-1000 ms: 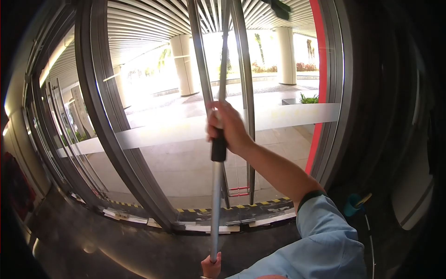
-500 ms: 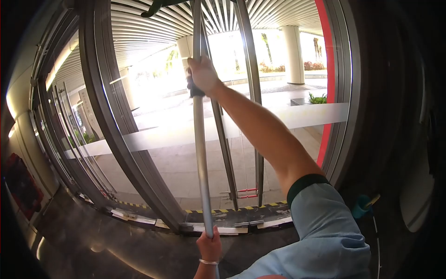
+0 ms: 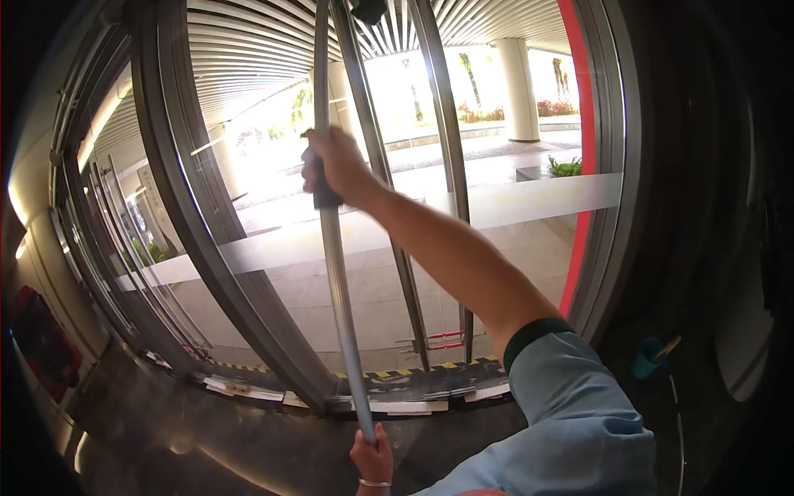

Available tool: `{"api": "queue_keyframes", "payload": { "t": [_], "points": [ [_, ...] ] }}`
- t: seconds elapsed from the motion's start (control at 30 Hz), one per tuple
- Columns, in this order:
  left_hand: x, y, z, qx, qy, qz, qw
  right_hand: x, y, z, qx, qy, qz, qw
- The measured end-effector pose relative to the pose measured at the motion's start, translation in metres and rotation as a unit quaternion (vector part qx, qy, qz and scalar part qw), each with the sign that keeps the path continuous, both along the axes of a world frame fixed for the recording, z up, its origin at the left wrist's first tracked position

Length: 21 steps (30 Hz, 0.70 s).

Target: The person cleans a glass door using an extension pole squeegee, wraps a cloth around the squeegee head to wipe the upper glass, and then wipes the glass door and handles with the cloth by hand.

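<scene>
A long ribbed metal extension pole [image 3: 340, 281] runs nearly upright in front of the glass doors, leaning slightly left at its upper end. My right hand [image 3: 337, 165], arm stretched forward, is wrapped round it at a black collar [image 3: 327, 198]. Lower down, my left hand [image 3: 372, 456], with a bracelet at the wrist, is closed round the pole's silvery lower part. The pole's top runs out of view. A dark piece [image 3: 370, 10] shows at the upper edge, and I cannot tell whether it belongs to the pole.
Two tall door handles [image 3: 447, 149] stand just right of the pole. A frosted band [image 3: 529, 202] crosses the glass. On the dark floor at right sits a teal bucket [image 3: 648, 360] with something yellowish in it. Yellow-black tape [image 3: 397, 373] lines the threshold.
My right hand has moved left and down with the pole's collar. The pole's upper part has swung left, and my left hand is slightly lower. The dark piece above has shifted right.
</scene>
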<state>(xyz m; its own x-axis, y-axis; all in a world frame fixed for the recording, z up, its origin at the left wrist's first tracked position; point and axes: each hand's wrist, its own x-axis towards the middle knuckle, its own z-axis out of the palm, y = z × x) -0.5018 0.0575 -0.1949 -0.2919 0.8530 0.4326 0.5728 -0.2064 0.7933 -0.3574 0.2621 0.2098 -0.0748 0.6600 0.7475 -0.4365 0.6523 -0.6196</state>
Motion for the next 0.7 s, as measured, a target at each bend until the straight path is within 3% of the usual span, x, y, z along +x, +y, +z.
{"api": "queue_keyframes", "payload": {
  "t": [0.13, 0.3, 0.53, 0.7],
  "points": [
    [0.008, 0.002, 0.025, 0.053, -0.002, -0.028, 0.998, 0.005, -0.016, 0.027, -0.052, -0.006, -0.043, 0.998],
    [0.014, 0.001, 0.036, 0.043, -0.014, -0.044, 0.998, 0.011, 0.002, 0.040, -0.002, -0.028, -0.027, 0.999],
    [0.000, -0.010, 0.014, 0.024, -0.004, -0.049, 0.999, 0.008, -0.004, 0.008, -0.054, -0.032, -0.061, 0.996],
    [0.009, 0.005, 0.035, 0.049, 0.001, -0.060, 0.997, 0.020, 0.005, 0.037, -0.025, -0.041, -0.068, 0.997]
  ]
}}
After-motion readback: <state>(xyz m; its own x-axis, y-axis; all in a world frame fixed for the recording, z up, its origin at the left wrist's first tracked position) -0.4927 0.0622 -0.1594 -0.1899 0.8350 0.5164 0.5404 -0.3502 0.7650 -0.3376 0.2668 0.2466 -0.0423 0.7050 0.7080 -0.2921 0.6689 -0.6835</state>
